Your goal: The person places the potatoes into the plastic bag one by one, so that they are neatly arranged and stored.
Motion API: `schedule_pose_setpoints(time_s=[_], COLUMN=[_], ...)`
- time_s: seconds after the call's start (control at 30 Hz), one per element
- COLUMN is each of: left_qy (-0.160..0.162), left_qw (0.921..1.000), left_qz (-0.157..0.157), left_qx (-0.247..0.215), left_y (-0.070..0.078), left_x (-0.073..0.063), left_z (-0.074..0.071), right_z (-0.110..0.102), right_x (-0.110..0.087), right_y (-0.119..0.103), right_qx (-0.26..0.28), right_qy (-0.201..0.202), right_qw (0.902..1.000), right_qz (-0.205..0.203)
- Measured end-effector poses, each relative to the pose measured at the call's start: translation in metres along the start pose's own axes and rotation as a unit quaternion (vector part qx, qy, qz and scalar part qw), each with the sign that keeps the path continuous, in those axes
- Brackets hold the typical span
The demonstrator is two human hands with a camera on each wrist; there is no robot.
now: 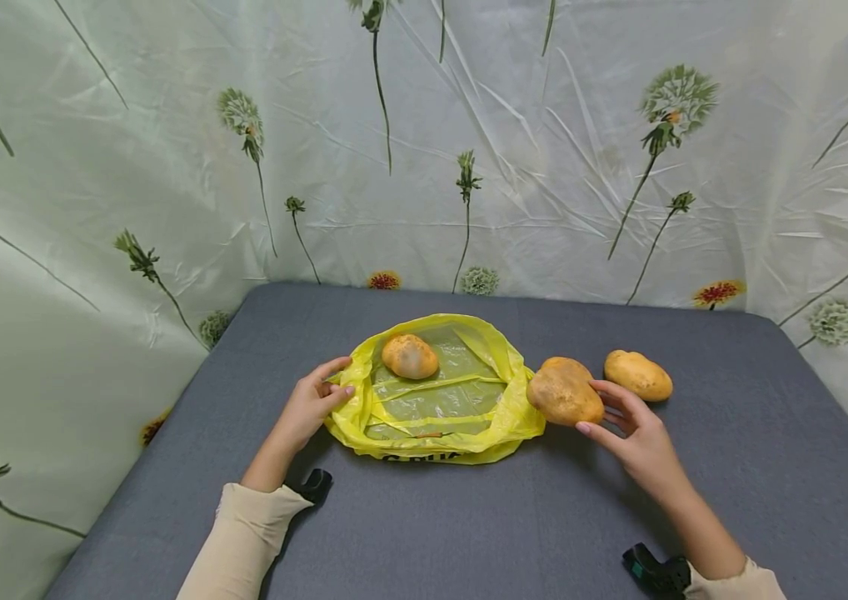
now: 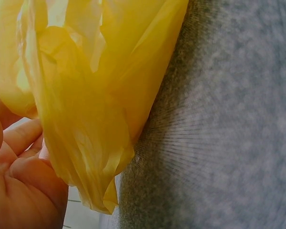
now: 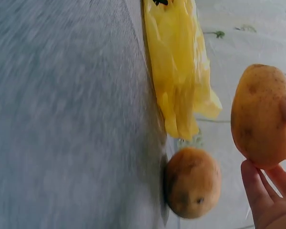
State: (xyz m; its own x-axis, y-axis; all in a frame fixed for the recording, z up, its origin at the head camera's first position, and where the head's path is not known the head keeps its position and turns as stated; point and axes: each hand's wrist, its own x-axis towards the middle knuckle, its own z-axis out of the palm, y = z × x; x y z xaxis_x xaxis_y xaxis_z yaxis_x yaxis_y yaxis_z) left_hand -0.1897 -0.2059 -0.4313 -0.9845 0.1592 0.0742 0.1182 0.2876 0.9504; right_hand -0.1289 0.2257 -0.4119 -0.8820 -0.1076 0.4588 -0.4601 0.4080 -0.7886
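Observation:
A yellow plastic bag [image 1: 435, 387] lies with its mouth spread wide, and one potato [image 1: 410, 357] is inside near its back left. My left hand [image 1: 311, 402] pinches the bag's left rim between thumb and fingers; in the left wrist view the yellow film [image 2: 86, 114] hides part of the fingers. My right hand [image 1: 637, 437] grips a second potato [image 1: 565, 392] by its right side, raised above the table at the bag's right edge. Behind that hand a third potato [image 1: 637, 375] rests on the table, also visible as the lower potato [image 3: 193, 182] in the right wrist view.
The grey cloth-covered table [image 1: 461, 533] narrows toward a back edge where a pale curtain [image 1: 424, 125] printed with dandelions hangs. Curtain also runs along the left and right sides. Black straps with devices [image 1: 656, 571] sit at both wrists.

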Motion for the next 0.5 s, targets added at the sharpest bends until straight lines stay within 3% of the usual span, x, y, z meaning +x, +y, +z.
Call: schedule_pose_setpoints(time_s=[0.17,0.5], left_qy=[0.001,0.001], left_qw=[1.0000,1.0000], left_qz=[0.001,-0.001], left_qx=[-0.002,-0.007], left_y=[0.000,0.000], left_x=[0.000,0.000], left_z=[0.000,0.000], right_z=[0.012,0.039], right_x=[0.007,0.028], right_y=[-0.005,-0.015], right_qx=[0.014,0.071], right_qy=[0.018,0.008], right_qw=[0.9997,0.9968], right_qz=[0.010,0.034])
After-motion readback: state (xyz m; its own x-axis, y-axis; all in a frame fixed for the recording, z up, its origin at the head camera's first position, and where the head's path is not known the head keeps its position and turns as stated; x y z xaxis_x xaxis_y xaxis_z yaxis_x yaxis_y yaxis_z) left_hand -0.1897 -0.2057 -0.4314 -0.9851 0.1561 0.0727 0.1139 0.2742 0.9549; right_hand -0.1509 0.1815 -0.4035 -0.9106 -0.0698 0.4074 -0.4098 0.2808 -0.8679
